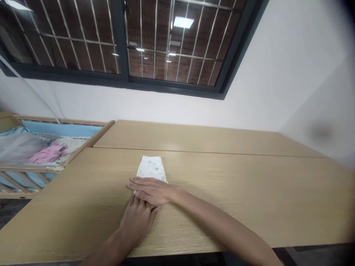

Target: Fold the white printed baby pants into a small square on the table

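A small folded white cloth (pixel 151 168) with a faint grey print lies flat on the light wooden tabletop. Across its near part rests my right hand (pixel 152 189), palm down with the fingers stretched out to the left. My left hand (pixel 138 218) is at the near edge of the cloth, back of the hand up, with the thumb off to the right. Its fingertips run beneath my right hand and are hidden, so whether they pinch the cloth cannot be seen. The cloth's near end is covered by both hands.
The wooden tabletop (pixel 235 188) stretches far to the right, with a seam before its back panel. At left stands a wooden crib (pixel 104 133) with blue lining and a pink cloth (pixel 48 153) inside. Behind are a white wall and a barred window (pixel 174 83).
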`<state>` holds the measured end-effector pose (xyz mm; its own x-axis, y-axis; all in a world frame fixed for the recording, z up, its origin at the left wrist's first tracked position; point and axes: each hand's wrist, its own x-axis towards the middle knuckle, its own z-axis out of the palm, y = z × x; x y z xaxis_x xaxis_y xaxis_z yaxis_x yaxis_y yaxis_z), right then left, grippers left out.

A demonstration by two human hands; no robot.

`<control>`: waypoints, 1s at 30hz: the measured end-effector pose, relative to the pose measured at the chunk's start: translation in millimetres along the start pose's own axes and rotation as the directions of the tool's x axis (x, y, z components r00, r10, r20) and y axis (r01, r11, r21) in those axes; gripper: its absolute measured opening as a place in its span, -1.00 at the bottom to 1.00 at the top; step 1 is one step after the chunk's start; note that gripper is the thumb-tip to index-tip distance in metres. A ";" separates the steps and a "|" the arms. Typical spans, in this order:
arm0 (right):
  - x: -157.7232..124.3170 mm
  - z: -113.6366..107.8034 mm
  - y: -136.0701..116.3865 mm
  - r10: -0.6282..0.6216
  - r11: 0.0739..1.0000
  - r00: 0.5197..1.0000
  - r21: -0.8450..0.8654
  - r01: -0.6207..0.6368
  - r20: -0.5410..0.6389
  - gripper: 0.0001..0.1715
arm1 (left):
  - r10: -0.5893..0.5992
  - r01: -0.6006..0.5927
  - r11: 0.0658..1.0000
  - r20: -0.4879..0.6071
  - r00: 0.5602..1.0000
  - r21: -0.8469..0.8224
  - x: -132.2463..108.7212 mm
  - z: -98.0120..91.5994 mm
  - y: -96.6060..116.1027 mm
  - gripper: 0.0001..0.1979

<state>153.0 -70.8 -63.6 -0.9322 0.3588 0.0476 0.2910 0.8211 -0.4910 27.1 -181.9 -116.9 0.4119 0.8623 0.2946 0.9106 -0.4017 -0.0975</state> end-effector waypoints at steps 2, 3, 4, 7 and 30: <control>3.6 2.7 18.7 0.079 0.996 0.997 -0.031 -0.078 0.023 -0.33 | -0.007 0.007 1.000 -0.040 0.999 0.001 0.7 4.8 -6.5 -0.56; 5.8 0.8 30.2 0.123 0.991 0.992 -0.060 -0.122 0.017 -0.30 | -0.013 0.014 1.000 -0.064 0.998 0.011 0.9 7.4 -9.0 -0.52; 8.3 -2.8 42.3 0.164 0.982 0.987 -0.094 -0.163 0.002 -0.28 | -0.014 0.016 1.000 -0.082 0.997 0.022 0.6 10.2 -10.6 -0.48; 17.2 -19.2 75.7 0.259 0.949 0.964 -0.170 -0.265 -0.055 -0.26 | -0.006 0.009 0.999 -0.104 0.995 0.034 -2.1 18.3 -11.3 -0.44; -59.2 -32.0 44.0 0.290 0.941 0.920 0.251 -0.224 -0.265 -0.52 | -0.088 0.210 0.671 0.204 0.975 -0.711 70.1 -28.9 -121.2 -0.58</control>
<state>228.0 -41.7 -60.2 -0.7160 0.6856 0.1317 0.4291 0.5809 -0.6917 -55.4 -81.7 -56.9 0.3281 0.9391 0.1020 0.6728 -0.3081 0.6726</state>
